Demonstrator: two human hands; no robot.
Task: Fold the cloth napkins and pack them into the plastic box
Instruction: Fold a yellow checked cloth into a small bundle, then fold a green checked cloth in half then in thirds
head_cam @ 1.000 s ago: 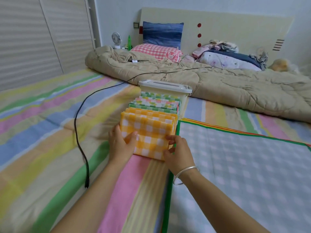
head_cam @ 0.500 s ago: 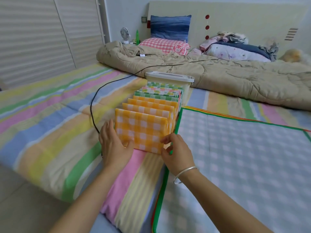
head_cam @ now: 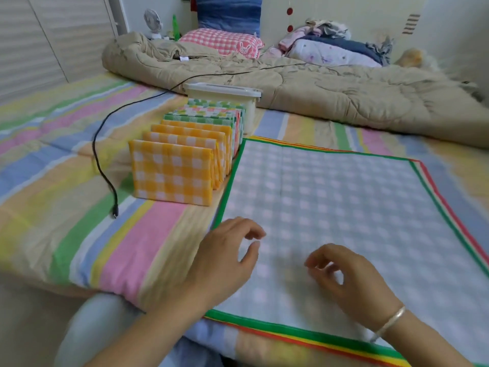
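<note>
Two hands hover low over the pale checked cloth, which is spread flat on the striped sheet. The left hand is near the cloth's green left border and the right hand, bracelet at the wrist, is further in. Fingers of both are loosely curled and grasp nothing; contact with the cloth cannot be confirmed. Folded napkins stand on edge in a row just left of the cloth — yellow ones nearest — running back to the plastic box under its white lid. A black cable lies left of the row.

One wide head-worn view looks forward and down across the bed toward the headboard, near its edge.
</note>
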